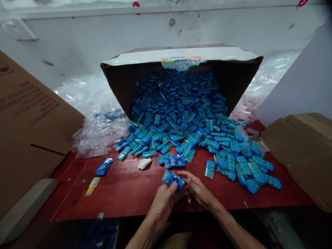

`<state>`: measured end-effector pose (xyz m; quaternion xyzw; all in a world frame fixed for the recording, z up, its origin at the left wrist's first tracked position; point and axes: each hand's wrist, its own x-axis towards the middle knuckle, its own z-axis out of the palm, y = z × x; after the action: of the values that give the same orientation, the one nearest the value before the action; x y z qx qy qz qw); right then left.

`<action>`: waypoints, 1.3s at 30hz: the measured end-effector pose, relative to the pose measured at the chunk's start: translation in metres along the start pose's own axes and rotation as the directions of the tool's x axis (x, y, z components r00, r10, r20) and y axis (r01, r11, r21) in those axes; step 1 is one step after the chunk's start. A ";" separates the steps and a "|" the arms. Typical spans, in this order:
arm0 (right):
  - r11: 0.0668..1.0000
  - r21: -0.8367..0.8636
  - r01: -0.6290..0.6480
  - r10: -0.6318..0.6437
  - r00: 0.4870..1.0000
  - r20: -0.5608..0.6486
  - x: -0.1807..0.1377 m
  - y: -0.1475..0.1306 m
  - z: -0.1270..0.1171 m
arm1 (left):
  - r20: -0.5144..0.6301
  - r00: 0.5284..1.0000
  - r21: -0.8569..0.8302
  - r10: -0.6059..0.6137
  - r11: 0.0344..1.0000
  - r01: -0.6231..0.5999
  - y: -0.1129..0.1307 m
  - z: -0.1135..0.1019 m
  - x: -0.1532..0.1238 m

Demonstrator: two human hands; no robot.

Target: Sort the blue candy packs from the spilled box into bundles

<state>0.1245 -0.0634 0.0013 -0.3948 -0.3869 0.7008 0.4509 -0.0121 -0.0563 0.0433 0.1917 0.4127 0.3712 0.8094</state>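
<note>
My left hand (164, 197) grips a small blue container in a printed blue sleeve (171, 179), with the thumb pressed on its near side. Beside the container's right end is my right hand (198, 189), fingers spread and partly bent; whether they touch it is hard to tell. Just beyond the hands lies a blue printed packet (177, 160). A crumpled white piece (144, 163) rests to its left. One clear container with a blue cap and teal beads (210, 169) lies apart, right of my hands.
A tipped cardboard box (241, 81) spills a heap of blue-capped containers (178, 114) onto the red table (124, 197). Clear plastic sleeves (95, 135) pile at left. Cartons flank both sides: a tall one (33, 114) and a smaller one (301, 148). Another blue packet (104, 166) lies left.
</note>
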 end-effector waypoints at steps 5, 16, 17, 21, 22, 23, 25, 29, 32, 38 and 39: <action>0.796 -0.600 0.083 -0.225 0.960 -0.166 0.011 -0.015 -0.006 | -0.267 0.955 -0.199 0.125 0.963 -0.182 0.043 -0.049 -0.008; -0.077 -0.978 -0.195 -0.392 0.908 -0.150 0.056 -0.021 -0.007 | -0.370 0.912 0.003 0.175 0.982 -0.188 0.055 -0.065 0.005; -0.093 -0.976 -0.197 -0.392 0.908 -0.146 0.055 -0.020 -0.007 | -0.314 0.944 0.026 0.103 0.995 -0.100 0.041 -0.054 0.009; -0.150 -0.968 -0.200 -0.378 0.916 -0.130 0.051 -0.018 -0.007 | -0.210 0.976 0.153 0.065 0.988 -0.032 0.003 -0.023 0.026; -0.162 -0.966 -0.201 -0.371 0.920 -0.129 0.050 -0.017 -0.007 | -0.200 0.977 0.164 0.072 0.986 -0.039 0.000 -0.020 0.030; -0.171 -0.964 -0.202 -0.364 0.922 -0.128 0.050 -0.016 -0.006 | -0.193 0.979 0.169 0.070 0.985 -0.037 0.000 -0.018 0.033; -0.179 -0.962 -0.204 -0.355 0.926 -0.130 0.050 -0.014 -0.004 | -0.203 0.977 0.188 0.058 0.982 -0.020 0.002 -0.019 0.040; -0.183 -0.962 -0.202 -0.344 0.930 -0.130 0.053 -0.014 0.000 | -0.276 0.949 0.374 0.150 0.927 -0.038 0.012 -0.024 0.055; -0.182 -0.960 -0.214 -0.344 0.928 -0.142 0.057 -0.016 0.001 | -0.293 0.935 0.459 0.199 0.887 -0.045 0.023 -0.026 0.067; -0.175 -0.962 -0.208 -0.341 0.930 -0.139 0.062 -0.018 0.003 | -0.250 0.954 0.518 0.168 0.855 -0.015 0.044 -0.025 0.077; -0.172 -0.963 -0.205 -0.346 0.928 -0.135 0.062 -0.017 0.002 | -0.246 0.951 0.529 0.187 0.848 -0.030 0.044 -0.025 0.076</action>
<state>0.1104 -0.0002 0.0051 -0.6923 -0.7152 0.0402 0.0869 -0.0225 0.0300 0.0154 0.3697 0.5991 0.3155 0.6363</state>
